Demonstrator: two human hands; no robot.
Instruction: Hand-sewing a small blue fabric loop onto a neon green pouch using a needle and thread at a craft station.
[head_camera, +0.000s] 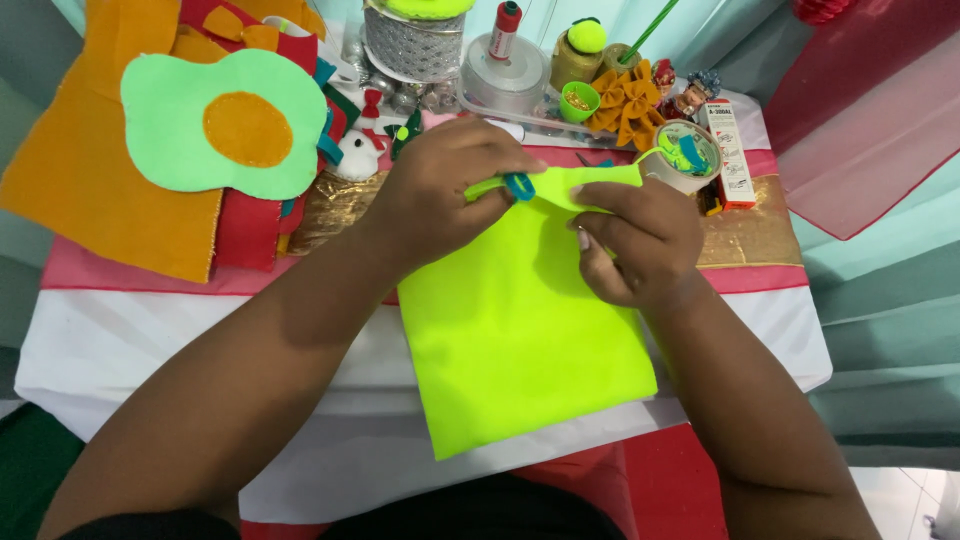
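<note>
A sheet of bright yellow-green felt (510, 330) lies in front of me and hangs over the table's near edge. My left hand (440, 185) is closed around scissors with green and blue handles (505, 186) at the felt's top edge. Only the handles show; the blades are hidden. My right hand (635, 240) pinches the felt's upper right part, just beside the scissors.
At the far left lie orange felt (90, 170) and a light green blob shape with an orange disc (225, 120). Ribbon spools (415, 40), a thread spool (505, 30), orange bows (625, 100), a small cup (685, 155) and a narrow box (728, 150) crowd the table's far side.
</note>
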